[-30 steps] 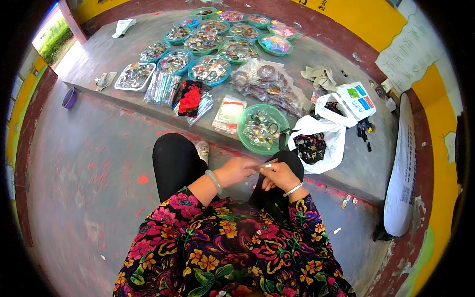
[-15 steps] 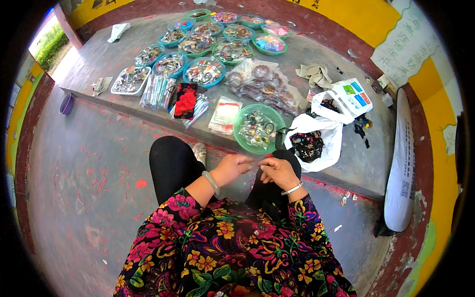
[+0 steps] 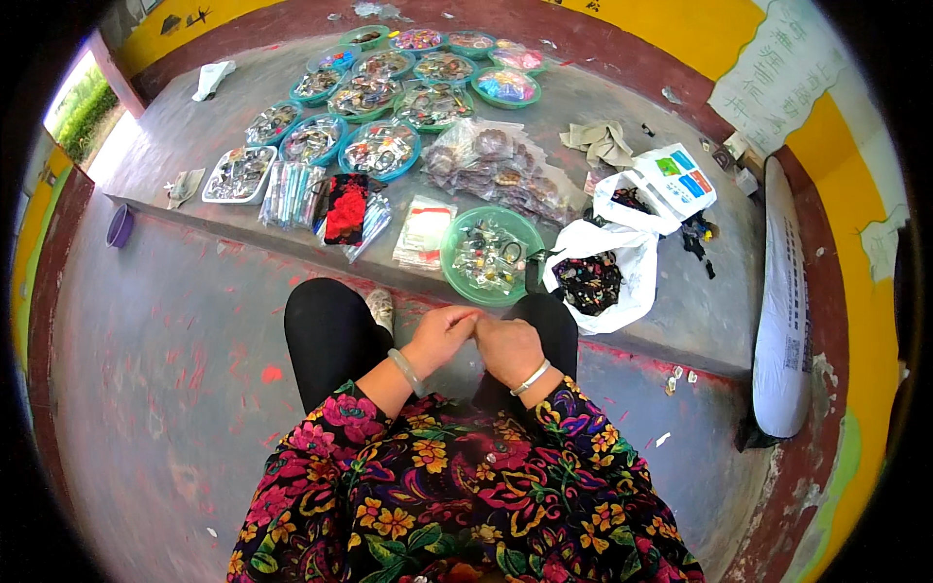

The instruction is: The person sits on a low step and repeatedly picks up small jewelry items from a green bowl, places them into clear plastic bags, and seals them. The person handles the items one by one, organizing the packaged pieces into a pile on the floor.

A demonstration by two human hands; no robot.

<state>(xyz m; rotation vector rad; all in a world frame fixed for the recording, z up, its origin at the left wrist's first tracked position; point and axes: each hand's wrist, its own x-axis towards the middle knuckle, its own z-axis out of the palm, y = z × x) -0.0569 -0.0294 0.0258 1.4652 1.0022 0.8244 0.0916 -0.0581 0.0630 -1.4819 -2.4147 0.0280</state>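
My left hand (image 3: 440, 335) and my right hand (image 3: 509, 351) meet above my lap, fingertips touching. Both are closed, with the fingers curled inward, and whatever they may pinch is too small or hidden to make out. Just beyond them, on the raised ledge, sits a green plastic basin (image 3: 454, 276) holding small clear packets with dark and coloured bits inside. To its right a white plastic bag (image 3: 637, 297) stands open, full of dark hair ties with coloured beads. Left of the basin lies a stack of clear flat bags (image 3: 424, 233) with red strips.
Several basins of packaged trinkets, one a blue basin (image 3: 379, 178), cover the far ledge beside a white tray (image 3: 207, 192). A heap of clear packets (image 3: 501, 173) lies behind the green basin. A long wrapped object (image 3: 780, 321) leans at the right; a purple basin (image 3: 120, 226) is far left.
My hands have come together; they were slightly apart before. The right hand has moved left and turned its back upward. The whole view has shifted a little.
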